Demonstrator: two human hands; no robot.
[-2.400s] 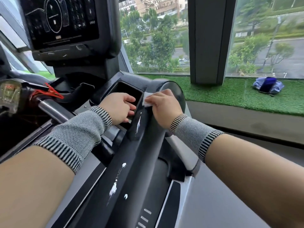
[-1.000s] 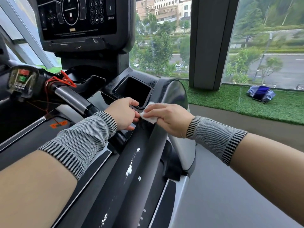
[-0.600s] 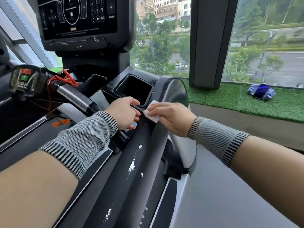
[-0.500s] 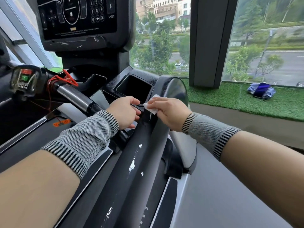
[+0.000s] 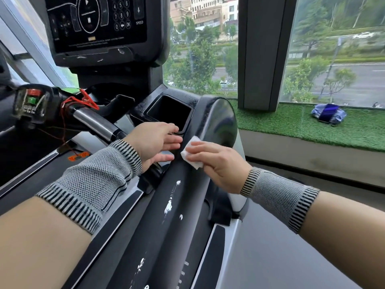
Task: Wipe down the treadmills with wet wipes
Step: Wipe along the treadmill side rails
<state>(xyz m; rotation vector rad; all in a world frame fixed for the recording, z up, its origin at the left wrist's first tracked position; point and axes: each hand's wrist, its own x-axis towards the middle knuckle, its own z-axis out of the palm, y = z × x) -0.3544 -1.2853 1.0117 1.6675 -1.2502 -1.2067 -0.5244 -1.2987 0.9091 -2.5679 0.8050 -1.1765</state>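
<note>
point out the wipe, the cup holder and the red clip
wipe (image 5: 191, 152), head view, its bare white middle
cup holder (image 5: 169, 112), head view, its dark inside
red clip (image 5: 87, 99), head view, its body

place: gym | evidence: treadmill console (image 5: 98, 21), handrail (image 5: 93, 122), artificial turf (image 5: 291, 126) by window

Big glass windows (image 5: 200, 65) w/ daylight, trees, road & bldgs outside, dark pillar (image 5: 264, 51) btwn panes, green fake-turf ledge (image 5: 291, 126) along the glass w/ a blue bag (image 5: 328, 114) on it, grey floor (image 5: 270, 257) below.
</note>
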